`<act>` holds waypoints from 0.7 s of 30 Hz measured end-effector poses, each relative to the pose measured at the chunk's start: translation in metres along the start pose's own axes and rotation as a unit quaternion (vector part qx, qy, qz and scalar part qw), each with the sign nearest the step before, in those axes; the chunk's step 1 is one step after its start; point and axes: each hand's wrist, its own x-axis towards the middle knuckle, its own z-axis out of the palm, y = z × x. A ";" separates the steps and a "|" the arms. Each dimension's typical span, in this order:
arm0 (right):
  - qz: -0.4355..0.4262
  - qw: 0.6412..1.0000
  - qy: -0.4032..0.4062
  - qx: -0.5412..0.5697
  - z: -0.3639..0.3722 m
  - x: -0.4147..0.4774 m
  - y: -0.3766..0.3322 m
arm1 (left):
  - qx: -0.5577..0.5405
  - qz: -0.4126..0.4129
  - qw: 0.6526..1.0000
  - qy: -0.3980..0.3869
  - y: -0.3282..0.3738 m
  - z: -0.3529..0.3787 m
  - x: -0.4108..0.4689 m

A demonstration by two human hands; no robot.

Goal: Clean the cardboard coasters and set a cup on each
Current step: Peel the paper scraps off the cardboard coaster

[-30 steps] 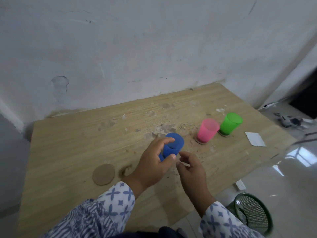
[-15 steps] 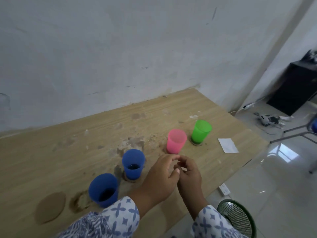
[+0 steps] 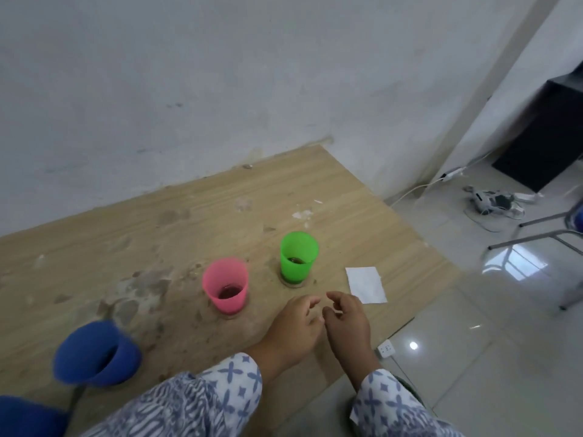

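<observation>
- Wooden table (image 3: 220,197): surface stained and dusty, with pale debris patches across the middle.
- Green cup (image 3: 298,256): upright on a round cardboard coaster (image 3: 295,282), whose edge shows under its base; at about 12 o'clock from the hands.
- Pink cup (image 3: 226,284): upright, just beside the green cup at its 8 o'clock; a coaster rim is faintly visible beneath it. Dark residue or liquid lies in the bottom of both cups.
- Blue cup (image 3: 97,354): blurred, at 9 o'clock from the hands, well apart from the pink cup; whether a coaster lies under it cannot be told.
- Second blue cup (image 3: 28,416): partly cut off at the lower left frame corner.
- Left hand (image 3: 295,331): above the near table edge, fingers loosely curled, holding nothing.
- Right hand (image 3: 347,321): just beside the left, fingers likewise curled and empty; the fingertips of the two hands are near each other, contact unclear.
- White paper piece (image 3: 366,284): flat on the table at 1 o'clock from the right hand.
- Both forearms wear blue-and-white patterned sleeves (image 3: 220,392).
</observation>
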 end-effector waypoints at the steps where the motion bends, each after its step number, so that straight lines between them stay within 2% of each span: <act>1: -0.001 1.000 0.001 -0.020 -0.006 0.010 0.007 | 0.003 -0.013 1.000 -0.010 0.002 0.008 0.010; 5: 0.012 0.996 0.012 -0.092 -0.030 0.045 0.031 | 0.013 -0.068 0.997 -0.037 0.009 0.033 0.049; 8: 0.019 0.989 -0.023 -0.144 -0.038 0.062 0.043 | 0.012 -0.113 0.993 -0.042 0.010 0.044 0.072; 12: -0.035 0.974 -0.029 -0.221 -0.035 0.072 0.056 | 0.038 -0.151 0.987 -0.030 0.009 0.054 0.095; 17: -0.057 0.976 0.007 -0.208 -0.034 0.080 0.060 | 0.018 -0.158 0.987 -0.034 0.012 0.062 0.108; 21: -0.039 0.988 0.006 -0.151 -0.033 0.082 0.067 | -0.121 -0.177 0.976 -0.031 0.019 0.070 0.110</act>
